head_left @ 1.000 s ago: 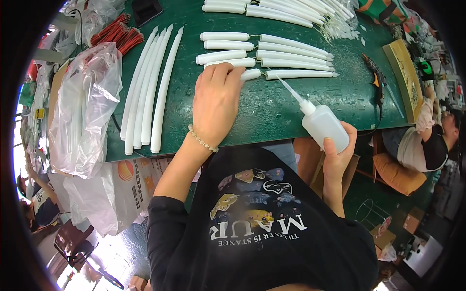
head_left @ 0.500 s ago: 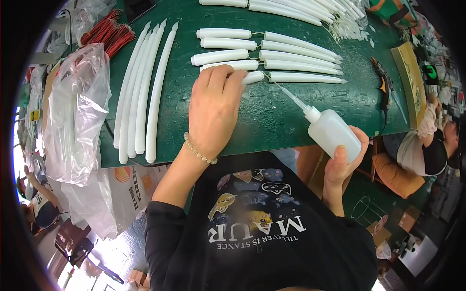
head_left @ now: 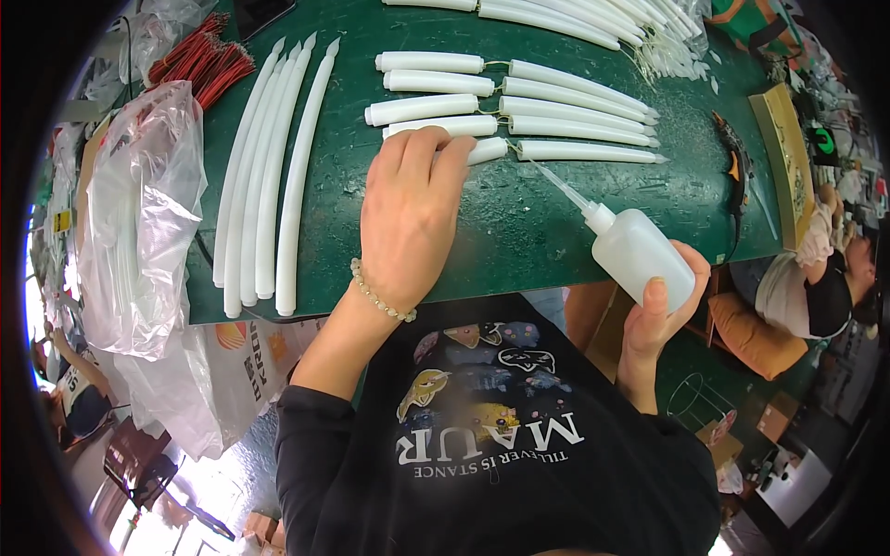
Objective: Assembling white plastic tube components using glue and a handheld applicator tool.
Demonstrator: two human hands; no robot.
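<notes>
With left hand (head_left: 408,208) pinching the short tube (head_left: 488,151) (grip partly hidden), right hand (head_left: 656,324) gripping the bottle (head_left: 642,259), we should steady the nozzle (head_left: 564,188) between them.

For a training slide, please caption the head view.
Left hand holding a short white tube, right hand a translucent bottle, at a green table.

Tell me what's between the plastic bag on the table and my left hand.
In the head view, mainly long white tapered sticks lie between the bag and your left hand.
</notes>
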